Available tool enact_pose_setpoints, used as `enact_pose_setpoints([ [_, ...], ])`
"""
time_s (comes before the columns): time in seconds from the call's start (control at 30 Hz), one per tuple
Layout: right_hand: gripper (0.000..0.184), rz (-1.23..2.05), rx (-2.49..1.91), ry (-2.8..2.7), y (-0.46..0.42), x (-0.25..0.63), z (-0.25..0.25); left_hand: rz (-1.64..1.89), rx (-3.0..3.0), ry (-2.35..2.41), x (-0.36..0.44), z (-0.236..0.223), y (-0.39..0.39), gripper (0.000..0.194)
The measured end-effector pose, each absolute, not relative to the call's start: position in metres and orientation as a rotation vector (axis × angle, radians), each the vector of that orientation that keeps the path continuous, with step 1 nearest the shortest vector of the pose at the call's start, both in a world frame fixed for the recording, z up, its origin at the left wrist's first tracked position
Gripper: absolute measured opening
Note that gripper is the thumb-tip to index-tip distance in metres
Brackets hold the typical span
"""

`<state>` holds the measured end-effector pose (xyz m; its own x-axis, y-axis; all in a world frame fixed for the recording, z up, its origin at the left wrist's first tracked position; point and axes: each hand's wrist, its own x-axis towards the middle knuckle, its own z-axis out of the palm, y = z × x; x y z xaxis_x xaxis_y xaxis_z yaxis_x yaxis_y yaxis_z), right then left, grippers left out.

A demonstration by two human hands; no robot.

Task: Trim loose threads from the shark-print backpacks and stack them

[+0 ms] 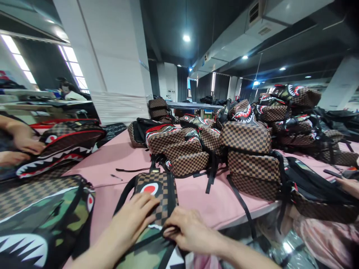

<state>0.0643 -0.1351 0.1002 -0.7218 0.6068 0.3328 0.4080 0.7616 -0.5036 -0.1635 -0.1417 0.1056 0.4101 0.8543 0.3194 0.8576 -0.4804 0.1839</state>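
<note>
A brown checkered backpack (157,190) with a red shark eye, white teeth and a camouflage lower part lies in front of me on the pink table (112,160). My left hand (134,216) rests flat on its left side, fingers stretched over the checkered cloth. My right hand (187,229) is closed in a pinch on the backpack's lower edge near a black strap; what the fingertips hold is too small to name.
Another camouflage shark backpack (42,220) lies at the near left. Several checkered backpacks (249,157) are piled across the table's middle and right. Another person's hands (19,144) work on a backpack at far left; a further hand (349,185) shows at the right edge.
</note>
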Motion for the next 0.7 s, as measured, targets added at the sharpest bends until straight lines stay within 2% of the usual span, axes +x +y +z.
enact_pose_setpoints([
  [0.07, 0.025, 0.423, -0.702, -2.687, -0.126, 0.055, 0.12, -0.288, -2.636, -1.585, -0.18, 0.11, -0.133, 0.051],
  [0.13, 0.034, 0.372, -0.621, -2.881, -0.118, 0.041, 0.135, 0.052, -2.621, -1.643, -0.182, 0.117, -0.132, 0.076],
  [0.23, 0.039, 0.412, -0.477, -3.145, -0.116, 0.019, 0.144, 0.334, -2.501, -1.741, -0.167, 0.123, -0.139, 0.096],
  [0.3, 0.038, 0.446, -0.403, -3.212, -0.121, 0.01, 0.139, 0.353, -2.448, -1.749, -0.158, 0.117, -0.144, 0.09],
  [0.43, 0.031, 0.727, -0.428, -2.989, -0.135, 0.01, 0.119, 0.117, -2.296, -1.697, -0.154, 0.087, -0.146, 0.056],
  [0.57, 0.031, 1.051, -0.406, -2.703, -0.138, 0.022, 0.104, -0.027, -2.242, -1.656, -0.158, 0.075, -0.15, 0.053],
  [0.63, 0.032, 1.064, -0.359, -2.636, -0.138, 0.03, 0.104, -0.101, -2.351, -1.664, -0.159, 0.085, -0.16, 0.049],
  [0.7, 0.031, 1.03, -0.325, -2.591, -0.139, 0.039, 0.106, -0.287, -2.496, -1.712, -0.159, 0.101, -0.175, 0.037],
])
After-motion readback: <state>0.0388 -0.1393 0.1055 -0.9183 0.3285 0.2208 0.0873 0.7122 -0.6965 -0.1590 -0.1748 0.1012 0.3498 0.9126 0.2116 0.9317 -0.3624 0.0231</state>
